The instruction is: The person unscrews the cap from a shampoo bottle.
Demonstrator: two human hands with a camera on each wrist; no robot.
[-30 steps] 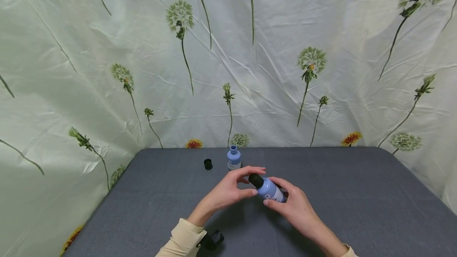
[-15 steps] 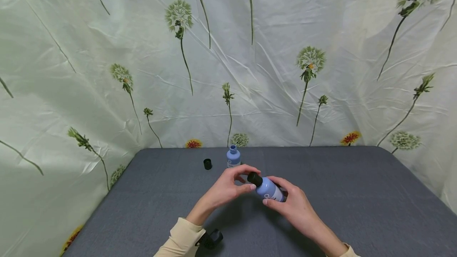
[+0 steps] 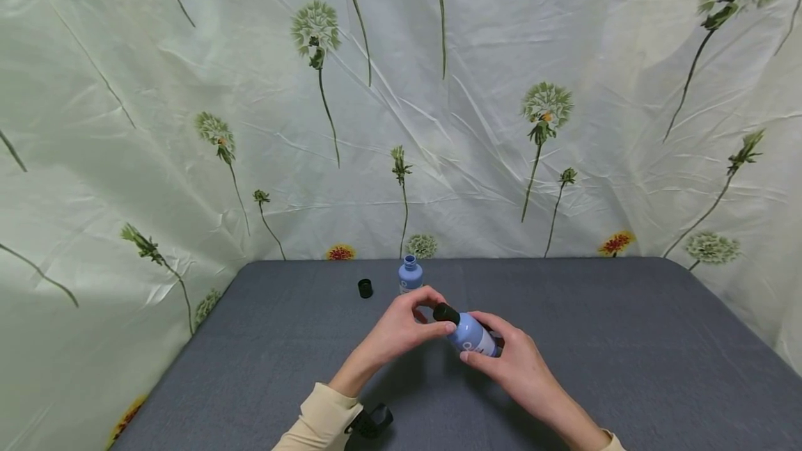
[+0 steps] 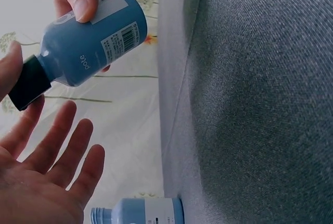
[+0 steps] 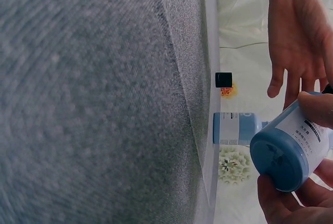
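Observation:
A blue bottle [image 3: 474, 336] with a white label is held tilted above the table by my right hand [image 3: 516, 362], thumb on one side and fingers on the other. Its black cap [image 4: 30, 82] sits on the neck. My left hand [image 3: 399, 329] pinches that cap between thumb and index finger, while the other fingers spread apart in the left wrist view. Behind the left hand, a second blue bottle [image 3: 410, 275] stands upright with its neck uncapped. To its left is a loose black cap [image 3: 365, 288] on the table.
The grey cloth-covered table [image 3: 263, 353] reaches back to a pale floral curtain [image 3: 476, 159]. A black device [image 3: 372, 422] is strapped at the left wrist, close over the table.
My left index finger has drawn back and curled in at the cap, and the left thumb has shifted slightly up. The right hand and its bottle stay nearly in place.

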